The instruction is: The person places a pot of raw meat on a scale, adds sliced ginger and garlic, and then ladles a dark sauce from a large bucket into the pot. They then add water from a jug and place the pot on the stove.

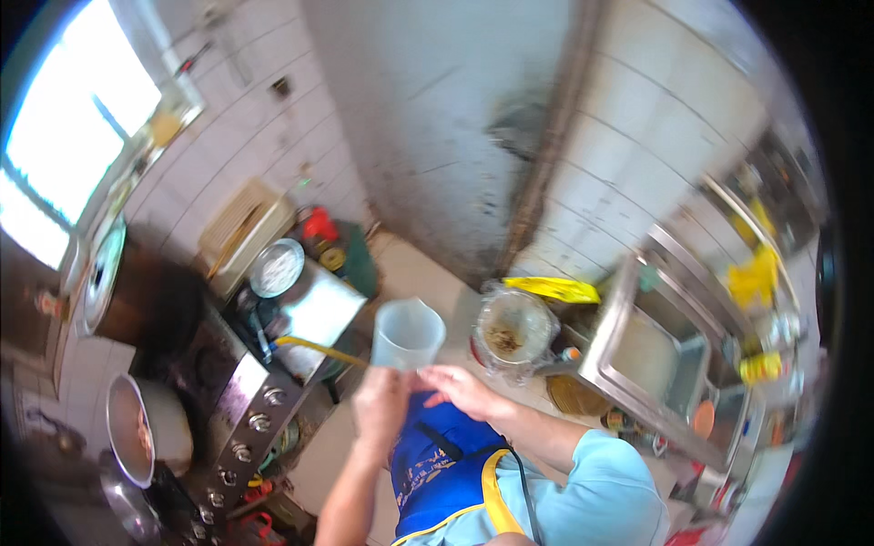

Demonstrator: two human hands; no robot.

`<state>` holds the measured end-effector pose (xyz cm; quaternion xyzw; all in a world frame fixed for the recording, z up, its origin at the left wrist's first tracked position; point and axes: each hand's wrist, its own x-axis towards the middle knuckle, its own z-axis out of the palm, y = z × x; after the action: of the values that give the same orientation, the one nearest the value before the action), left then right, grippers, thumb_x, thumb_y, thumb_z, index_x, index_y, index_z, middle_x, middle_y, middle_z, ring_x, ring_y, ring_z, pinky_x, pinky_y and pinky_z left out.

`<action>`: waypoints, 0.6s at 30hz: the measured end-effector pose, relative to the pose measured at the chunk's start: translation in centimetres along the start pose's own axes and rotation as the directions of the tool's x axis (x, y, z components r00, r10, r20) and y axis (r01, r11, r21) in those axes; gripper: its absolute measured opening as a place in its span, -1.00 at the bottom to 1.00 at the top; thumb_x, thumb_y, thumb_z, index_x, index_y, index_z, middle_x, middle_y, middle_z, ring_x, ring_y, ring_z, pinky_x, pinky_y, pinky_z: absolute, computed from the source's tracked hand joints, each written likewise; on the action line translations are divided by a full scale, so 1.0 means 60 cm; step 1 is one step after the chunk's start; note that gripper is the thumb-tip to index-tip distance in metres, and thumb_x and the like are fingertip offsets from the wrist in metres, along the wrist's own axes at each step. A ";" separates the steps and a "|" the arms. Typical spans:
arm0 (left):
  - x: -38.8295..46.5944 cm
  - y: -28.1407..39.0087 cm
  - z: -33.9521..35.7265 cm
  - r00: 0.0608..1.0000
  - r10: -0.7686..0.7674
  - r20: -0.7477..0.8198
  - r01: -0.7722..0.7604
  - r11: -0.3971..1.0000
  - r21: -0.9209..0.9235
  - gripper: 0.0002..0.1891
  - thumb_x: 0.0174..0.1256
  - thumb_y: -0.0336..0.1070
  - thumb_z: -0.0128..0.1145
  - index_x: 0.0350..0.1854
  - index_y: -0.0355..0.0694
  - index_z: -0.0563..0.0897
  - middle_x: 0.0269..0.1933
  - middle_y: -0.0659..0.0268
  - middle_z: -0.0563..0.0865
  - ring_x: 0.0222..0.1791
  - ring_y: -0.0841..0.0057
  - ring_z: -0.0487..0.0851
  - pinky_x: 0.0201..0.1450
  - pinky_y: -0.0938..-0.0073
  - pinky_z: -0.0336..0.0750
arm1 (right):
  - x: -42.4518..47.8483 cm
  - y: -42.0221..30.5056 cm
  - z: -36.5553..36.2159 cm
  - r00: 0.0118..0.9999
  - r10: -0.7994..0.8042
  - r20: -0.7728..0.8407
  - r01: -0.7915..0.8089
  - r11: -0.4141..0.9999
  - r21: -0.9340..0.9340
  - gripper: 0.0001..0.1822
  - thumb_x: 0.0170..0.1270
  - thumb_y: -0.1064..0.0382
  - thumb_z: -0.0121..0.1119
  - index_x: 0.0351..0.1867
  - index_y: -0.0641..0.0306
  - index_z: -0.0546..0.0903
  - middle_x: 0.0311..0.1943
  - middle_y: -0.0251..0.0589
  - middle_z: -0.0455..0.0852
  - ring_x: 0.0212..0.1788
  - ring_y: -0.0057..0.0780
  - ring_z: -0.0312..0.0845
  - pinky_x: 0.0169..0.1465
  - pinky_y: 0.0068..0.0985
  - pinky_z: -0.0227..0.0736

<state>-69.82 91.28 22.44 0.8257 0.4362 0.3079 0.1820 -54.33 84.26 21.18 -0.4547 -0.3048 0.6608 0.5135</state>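
Note:
A translucent plastic jug [408, 334] with a pouring lip is held up in front of my body. My left hand [379, 404] is closed at its near side, apparently around the handle, which the fingers hide. Fingers bent, my right hand [464, 392] meets the left hand just below the jug; blur hides whether it grips anything. A yellow stick-like thing [321, 348] runs from the metal table toward my left hand. I cannot tell whether that hand holds it too. Below both hands hangs my blue apron [444, 471] with yellow trim.
On the left, a gas range [239, 396] with knobs carries a large pot [153, 430]. Beyond it, a metal table [328, 300] bears a bowl of white stuff [277, 267]. To the right stand a lined bin [512, 331] with scraps and a steel sink [655, 362].

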 end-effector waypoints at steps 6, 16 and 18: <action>-0.183 0.324 0.135 0.856 0.449 0.257 -0.378 0.882 -0.281 -0.88 0.16 -0.35 0.24 -0.29 -0.23 0.63 -0.33 0.22 0.64 -0.34 0.25 0.67 -0.34 0.31 0.60 | -0.374 0.047 -0.125 0.864 -0.017 -0.503 0.144 0.966 0.215 -0.59 0.42 0.01 0.04 0.04 0.33 0.57 -0.09 -0.23 0.64 -0.04 -0.54 0.56 -0.03 -0.54 0.52; -0.240 0.795 0.322 0.290 0.943 0.161 -0.679 0.321 -0.660 -0.56 0.10 -0.35 0.30 0.08 -0.26 0.56 0.05 0.14 0.63 -0.01 0.22 0.64 0.03 0.33 0.56 | -0.814 0.049 -0.435 0.330 -0.245 -0.912 0.520 0.853 -0.041 -0.74 0.43 0.10 0.01 -0.25 0.27 0.56 -0.39 -0.34 0.59 -0.29 -0.60 0.51 -0.26 -0.61 0.48; -0.203 0.944 0.366 0.267 0.963 -0.028 -0.754 0.191 -0.629 -0.43 0.08 -0.30 0.33 0.19 -0.25 0.48 0.10 0.12 0.60 0.11 0.18 0.56 0.12 0.26 0.50 | -0.912 0.055 -0.518 0.236 -0.331 -0.914 0.401 0.889 -0.219 -0.68 0.46 0.05 -0.04 -0.31 0.27 0.55 -0.43 -0.37 0.56 -0.37 -0.64 0.46 -0.28 -0.61 0.46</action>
<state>-25.94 49.11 34.08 0.8770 -0.2670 0.2958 0.2686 -24.00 29.00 21.62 -0.6488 -0.0313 0.1482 0.7458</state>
